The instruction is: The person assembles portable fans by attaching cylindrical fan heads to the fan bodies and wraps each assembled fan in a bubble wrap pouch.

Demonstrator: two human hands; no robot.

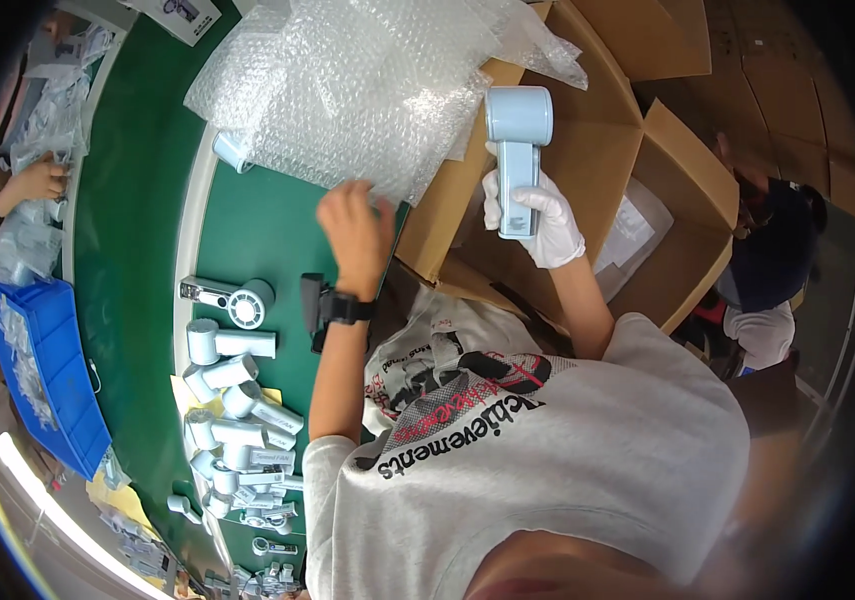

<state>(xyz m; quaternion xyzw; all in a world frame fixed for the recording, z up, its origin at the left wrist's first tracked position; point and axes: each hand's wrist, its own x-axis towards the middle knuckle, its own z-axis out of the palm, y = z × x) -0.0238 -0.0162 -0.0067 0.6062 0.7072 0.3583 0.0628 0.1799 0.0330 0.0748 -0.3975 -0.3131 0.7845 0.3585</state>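
Note:
A light blue handheld fan (518,180) with a round drum-shaped head stands upright in my right hand (553,222). That hand wears a white glove, and its fingers wrap around the handle. My left hand (355,228) is bare, with a black band on its wrist. It hovers at the lower edge of the clear bubble wrap bags (347,90), fingers loosely bent and apart; whether the fingertips touch the plastic is hard to see. Partly under the bags lies another light blue fan (232,150).
Several light blue fans (247,432) crowd the green table (277,220) at my left. An open cardboard box (587,120) stands beside the table. Across the table are a blue bin (52,370) and another person's hand (39,180). A person in dark clothing (772,250) is at the right.

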